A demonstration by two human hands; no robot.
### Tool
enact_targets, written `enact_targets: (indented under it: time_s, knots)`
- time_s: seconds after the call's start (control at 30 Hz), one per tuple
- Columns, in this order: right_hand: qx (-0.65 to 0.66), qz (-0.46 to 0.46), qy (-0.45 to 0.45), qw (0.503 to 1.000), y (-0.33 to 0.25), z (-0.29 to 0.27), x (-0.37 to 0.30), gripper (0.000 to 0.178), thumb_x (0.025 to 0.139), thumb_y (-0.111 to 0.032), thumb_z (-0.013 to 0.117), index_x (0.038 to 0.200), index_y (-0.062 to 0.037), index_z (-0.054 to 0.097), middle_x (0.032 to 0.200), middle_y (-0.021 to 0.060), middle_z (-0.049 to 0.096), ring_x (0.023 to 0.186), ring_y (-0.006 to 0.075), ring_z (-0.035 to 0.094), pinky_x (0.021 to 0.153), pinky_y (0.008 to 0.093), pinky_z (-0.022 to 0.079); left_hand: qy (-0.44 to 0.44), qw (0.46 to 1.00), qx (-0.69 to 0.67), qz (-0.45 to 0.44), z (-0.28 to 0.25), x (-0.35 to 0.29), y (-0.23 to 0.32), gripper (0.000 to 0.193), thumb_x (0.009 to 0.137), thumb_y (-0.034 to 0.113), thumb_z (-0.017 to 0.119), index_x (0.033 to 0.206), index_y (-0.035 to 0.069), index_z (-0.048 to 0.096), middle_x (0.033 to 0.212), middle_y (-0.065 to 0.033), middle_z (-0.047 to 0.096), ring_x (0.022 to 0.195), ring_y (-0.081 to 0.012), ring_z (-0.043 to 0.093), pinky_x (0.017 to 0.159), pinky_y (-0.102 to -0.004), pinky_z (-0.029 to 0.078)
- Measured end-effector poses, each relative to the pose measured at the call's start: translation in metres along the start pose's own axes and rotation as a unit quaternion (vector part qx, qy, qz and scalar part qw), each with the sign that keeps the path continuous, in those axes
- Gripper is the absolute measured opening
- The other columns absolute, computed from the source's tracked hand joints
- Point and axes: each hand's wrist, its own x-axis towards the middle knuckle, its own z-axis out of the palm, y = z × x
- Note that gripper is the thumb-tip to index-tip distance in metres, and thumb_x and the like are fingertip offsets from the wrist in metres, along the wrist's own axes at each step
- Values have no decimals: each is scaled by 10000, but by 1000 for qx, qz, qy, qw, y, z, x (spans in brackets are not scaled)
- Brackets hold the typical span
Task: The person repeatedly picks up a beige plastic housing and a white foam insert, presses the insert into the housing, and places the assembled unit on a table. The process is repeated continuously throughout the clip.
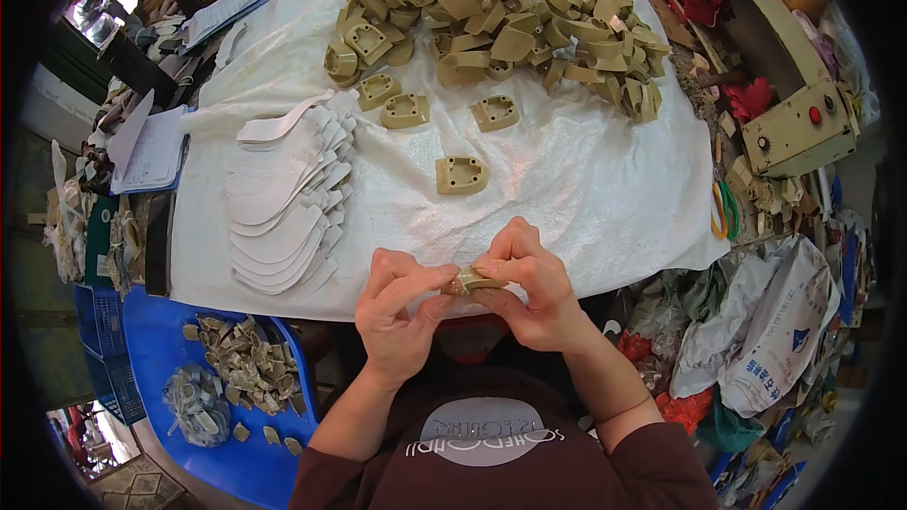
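Near the front edge of the table, my left hand and my right hand pinch a small khaki shoe heel between thumbs and fingers. Fingertips cover both of its ends. Beyond my hands a single heel lies with its hollow, holed face up. Another heel and a third one rest farther back. Behind them rises a big heap of similar khaki heels. White curved flat pieces overlap in a stack at the left.
White woven sheeting covers the table. Left of me, a blue chair carries small khaki pieces and a tied clear bag. At right stand a control box with a red button and bulky white sacks. Papers lie far left.
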Motion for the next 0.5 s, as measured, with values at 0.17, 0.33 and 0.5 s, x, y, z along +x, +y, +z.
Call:
enact_targets:
  time_s: [0.17, 0.33, 0.5]
  knots:
    - [14, 13, -78, 997, -9, -6, 6, 351, 663, 4, 699, 987, -84, 596, 805, 45, 511, 809, 231, 480, 794, 362, 308, -26, 996, 67, 47, 3, 9, 13, 128, 750, 50, 716, 850, 21, 643, 657, -44, 493, 589, -190, 429, 529, -287, 365]
    - [-10, -7, -112, 994, -11, -1, 5, 371, 635, 7, 697, 979, -81, 591, 808, 39, 520, 815, 231, 483, 789, 360, 323, -15, 997, 47, 63, 2, 3, 8, 149, 727, 47, 726, 842, 37, 632, 634, -45, 468, 568, -189, 408, 495, -305, 338]
    - [-70, -74, -5, 995, -2, 7, -1, 340, 650, -28, 718, 964, -82, 599, 887, 35, 571, 848, 230, 497, 782, 377, 352, 31, 986, 117, 115, 5, 5, 19, 218, 635, -24, 743, 809, 54, 638, 669, -34, 498, 616, -196, 460, 570, -301, 388]
